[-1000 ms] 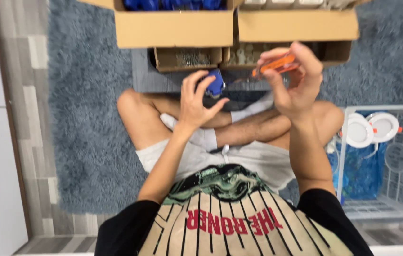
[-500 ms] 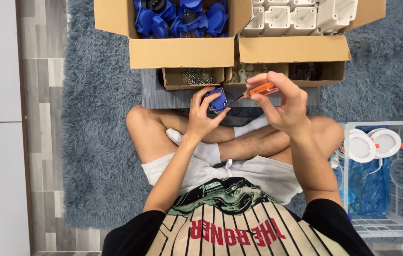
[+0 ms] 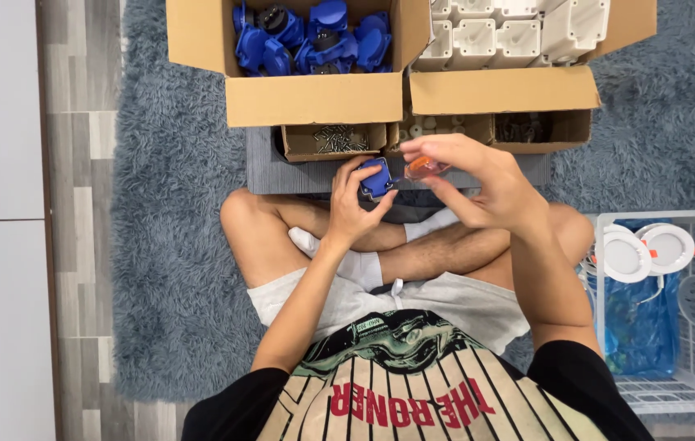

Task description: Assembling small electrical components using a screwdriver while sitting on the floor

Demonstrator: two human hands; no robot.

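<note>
My left hand (image 3: 353,204) grips a small blue plastic part (image 3: 376,176) above my crossed legs. My right hand (image 3: 478,181) holds an orange-handled screwdriver (image 3: 423,169), whose tip points left at the blue part. Both hands hover just in front of a grey board (image 3: 266,167) on the carpet. A cardboard box of blue parts (image 3: 315,37) sits straight ahead, with a box of white plastic parts (image 3: 511,33) to its right.
Small open cardboard boxes lie on the grey board: one with screws (image 3: 333,139), others (image 3: 527,126) with small pieces. A white wire basket (image 3: 674,302) at my right holds round white fittings and a blue bag. Grey shaggy carpet (image 3: 168,245) lies under everything; wood floor at left.
Both hands have come down and closer together; the screwdriver tip now meets the blue part. The view has tilted, showing more of the boxes ahead.
</note>
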